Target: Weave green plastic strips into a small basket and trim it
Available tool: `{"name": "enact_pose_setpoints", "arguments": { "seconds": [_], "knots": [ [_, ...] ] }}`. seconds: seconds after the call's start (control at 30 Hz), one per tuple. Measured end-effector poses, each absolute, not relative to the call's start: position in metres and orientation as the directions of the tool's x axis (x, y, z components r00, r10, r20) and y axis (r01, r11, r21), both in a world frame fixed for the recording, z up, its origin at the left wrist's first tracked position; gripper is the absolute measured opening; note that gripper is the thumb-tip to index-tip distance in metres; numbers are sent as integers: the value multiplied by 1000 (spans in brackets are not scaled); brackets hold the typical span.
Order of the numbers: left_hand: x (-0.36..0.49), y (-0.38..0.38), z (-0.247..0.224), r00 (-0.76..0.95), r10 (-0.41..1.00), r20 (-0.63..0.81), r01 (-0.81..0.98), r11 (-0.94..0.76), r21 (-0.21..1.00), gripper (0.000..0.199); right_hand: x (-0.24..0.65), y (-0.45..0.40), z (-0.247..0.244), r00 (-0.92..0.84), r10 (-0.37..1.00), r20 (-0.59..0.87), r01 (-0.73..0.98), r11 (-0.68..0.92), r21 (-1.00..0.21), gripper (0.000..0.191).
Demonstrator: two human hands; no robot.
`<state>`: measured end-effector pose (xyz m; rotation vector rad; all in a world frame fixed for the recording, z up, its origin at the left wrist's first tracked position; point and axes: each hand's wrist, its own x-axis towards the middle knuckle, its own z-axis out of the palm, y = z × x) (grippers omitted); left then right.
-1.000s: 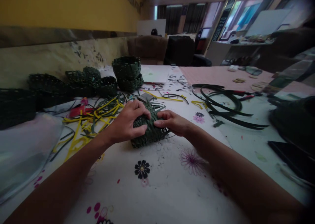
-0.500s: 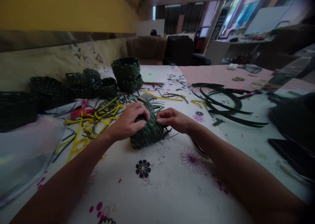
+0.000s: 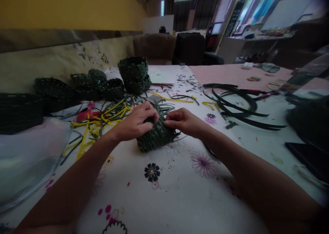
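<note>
Gripping a dark green woven basket (image 3: 154, 139) from the left with the left hand (image 3: 138, 121), curving the fingers over the weave and setting the thumb apart from them. Pinching the weave at the basket's upper right with the right hand (image 3: 183, 121), pressing thumb against forefinger; not showing clearly the exact strip between these tips. Resting the basket on the white, flower-printed desk (image 3: 185, 206), near the middle of the view, with thin loose ends projecting at its right. Including, to the left of the left hand, a tangle of yellow and green strips (image 3: 124, 109) beside a red object (image 3: 86, 115). Including, behind, stacked woven baskets (image 3: 133, 73); at far left, a translucent plastic bag (image 3: 28, 162); beyond the right hand, a loose coil of dark strips (image 3: 254, 107).
</note>
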<state>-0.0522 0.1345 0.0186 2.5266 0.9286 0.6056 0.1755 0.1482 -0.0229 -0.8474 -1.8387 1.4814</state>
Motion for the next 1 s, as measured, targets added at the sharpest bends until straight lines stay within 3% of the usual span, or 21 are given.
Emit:
{"name": "enact_pose_setpoints", "arguments": {
  "seconds": [0.1, 0.27, 0.53, 0.83, 1.0],
  "knots": [
    [-54, 136, 20, 686, 693, 220, 518, -678, 521, 14, 174, 146, -24, -581, 811, 75, 91, 156, -984, 41],
    [-50, 134, 16, 657, 695, 292, 524, -699, 487, 12, 176, 147, -26, -583, 810, 57, 62, 114, -992, 42],
    [-48, 131, 10, 636, 683, 358, 498, -718, 487, 13, 179, 149, -22, -706, 709, 9, -9, 4, -1000, 31],
    [-46, 130, 5, 614, 694, 376, 519, -714, 470, 13, 163, 138, -25, -561, 827, -44, -9, -59, -998, 24],
    [-44, 133, 2, 615, 695, 374, 540, -716, 443, 13, 159, 137, -32, -511, 858, -39, 115, 24, -993, 23]
  ]
}}
